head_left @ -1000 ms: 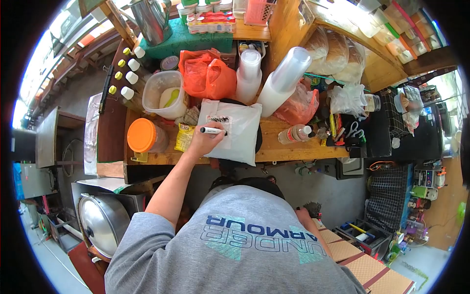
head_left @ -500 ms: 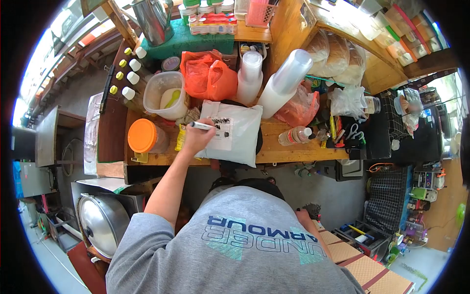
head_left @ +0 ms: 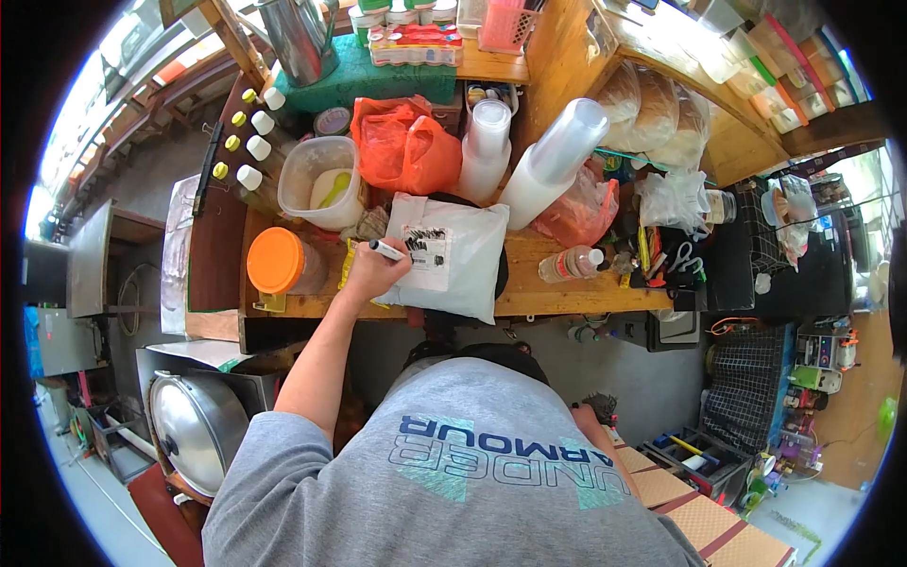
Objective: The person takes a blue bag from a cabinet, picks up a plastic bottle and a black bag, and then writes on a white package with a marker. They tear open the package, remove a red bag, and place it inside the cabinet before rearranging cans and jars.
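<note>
My left hand (head_left: 376,274) is closed around a white marker (head_left: 386,249) with a dark end. It sits at the left edge of a white plastic mailer (head_left: 470,255) that lies on the wooden table. On the mailer's paper label (head_left: 430,269), black scribbled strokes cover some of the print; a printed code shows below them. Down at the right side of my body, my right hand (head_left: 586,416) shows only in part, by a dark thing I cannot make out. Its fingers are hidden.
Around the mailer stand an orange-lidded jar (head_left: 275,260), an open tub with a green scoop (head_left: 312,180), a red plastic bag (head_left: 402,151), stacked plastic cups (head_left: 557,151) and a clear bottle (head_left: 570,265). A large metal lid (head_left: 194,430) leans at lower left.
My left hand and the marker have shifted slightly down and left over the label. More black strokes show on its upper part. My right arm looks the same.
</note>
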`<control>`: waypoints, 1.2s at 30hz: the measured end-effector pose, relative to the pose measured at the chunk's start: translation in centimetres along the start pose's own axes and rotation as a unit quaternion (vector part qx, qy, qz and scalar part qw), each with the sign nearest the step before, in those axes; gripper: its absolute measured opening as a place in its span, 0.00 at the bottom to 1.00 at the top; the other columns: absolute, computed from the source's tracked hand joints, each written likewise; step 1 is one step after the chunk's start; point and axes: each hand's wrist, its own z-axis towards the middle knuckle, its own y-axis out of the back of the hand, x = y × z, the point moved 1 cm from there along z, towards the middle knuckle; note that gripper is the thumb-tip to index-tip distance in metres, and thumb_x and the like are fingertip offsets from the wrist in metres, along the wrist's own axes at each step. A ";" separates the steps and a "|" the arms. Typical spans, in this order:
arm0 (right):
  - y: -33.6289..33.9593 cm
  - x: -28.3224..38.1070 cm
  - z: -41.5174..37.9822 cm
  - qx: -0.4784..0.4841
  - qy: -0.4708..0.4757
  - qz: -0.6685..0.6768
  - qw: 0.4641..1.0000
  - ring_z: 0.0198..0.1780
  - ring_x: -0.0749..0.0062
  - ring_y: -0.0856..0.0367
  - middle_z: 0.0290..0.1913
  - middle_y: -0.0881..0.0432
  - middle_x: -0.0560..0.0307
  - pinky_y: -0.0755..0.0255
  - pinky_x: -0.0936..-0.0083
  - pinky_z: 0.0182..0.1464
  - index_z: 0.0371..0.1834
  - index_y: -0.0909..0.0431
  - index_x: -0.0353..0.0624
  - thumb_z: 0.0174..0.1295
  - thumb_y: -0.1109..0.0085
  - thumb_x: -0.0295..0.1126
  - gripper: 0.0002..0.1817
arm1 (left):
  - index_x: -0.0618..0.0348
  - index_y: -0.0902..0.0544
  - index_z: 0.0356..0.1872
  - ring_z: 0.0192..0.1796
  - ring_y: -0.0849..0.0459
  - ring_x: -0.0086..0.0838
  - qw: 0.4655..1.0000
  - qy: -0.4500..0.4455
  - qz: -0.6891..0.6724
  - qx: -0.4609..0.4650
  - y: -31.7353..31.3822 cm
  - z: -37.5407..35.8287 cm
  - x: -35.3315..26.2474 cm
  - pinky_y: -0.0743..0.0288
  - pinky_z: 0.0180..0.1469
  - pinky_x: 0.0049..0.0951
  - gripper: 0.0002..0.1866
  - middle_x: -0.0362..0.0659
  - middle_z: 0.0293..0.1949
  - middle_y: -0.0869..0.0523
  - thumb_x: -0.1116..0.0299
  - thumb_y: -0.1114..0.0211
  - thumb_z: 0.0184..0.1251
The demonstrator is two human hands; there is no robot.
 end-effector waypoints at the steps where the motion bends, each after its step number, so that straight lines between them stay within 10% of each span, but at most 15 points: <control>1: -0.5 -1.8 2.3 0.028 0.036 -0.033 0.998 0.51 0.34 0.19 0.45 0.17 0.29 0.25 0.53 0.54 0.40 0.15 0.34 0.59 0.43 0.43 0.21 | 0.59 0.15 0.32 0.27 0.20 0.20 1.000 0.010 -0.013 -0.023 0.1 0.0 -0.3 0.24 0.32 0.25 0.06 0.37 0.24 0.16 0.68 0.31 0.59; 3: -0.5 -1.4 2.4 0.057 0.073 -0.066 0.994 0.51 0.33 0.19 0.45 0.17 0.27 0.25 0.53 0.55 0.39 0.15 0.31 0.57 0.42 0.43 0.21 | 0.59 0.15 0.32 0.27 0.20 0.20 0.998 0.021 -0.026 -0.047 0.4 -0.2 -0.2 0.24 0.33 0.25 0.05 0.37 0.24 0.16 0.69 0.31 0.59; 5: 0.7 1.8 -0.6 -0.023 0.015 0.050 0.998 0.26 0.61 0.19 0.27 0.20 0.48 0.19 0.63 0.27 0.32 0.18 0.29 0.52 0.35 0.29 0.11 | 0.60 0.16 0.33 0.28 0.19 0.20 1.000 0.012 -0.024 0.003 0.6 -0.2 0.1 0.24 0.34 0.25 0.06 0.38 0.25 0.15 0.69 0.31 0.59; 36: 0.1 0.7 0.7 0.009 0.043 0.046 0.998 0.26 0.62 0.21 0.27 0.21 0.51 0.19 0.64 0.27 0.33 0.18 0.32 0.53 0.36 0.30 0.11 | 0.60 0.15 0.35 0.30 0.19 0.19 0.997 0.022 -0.072 -0.031 -0.5 -0.2 -1.3 0.23 0.35 0.24 0.06 0.37 0.27 0.14 0.69 0.29 0.61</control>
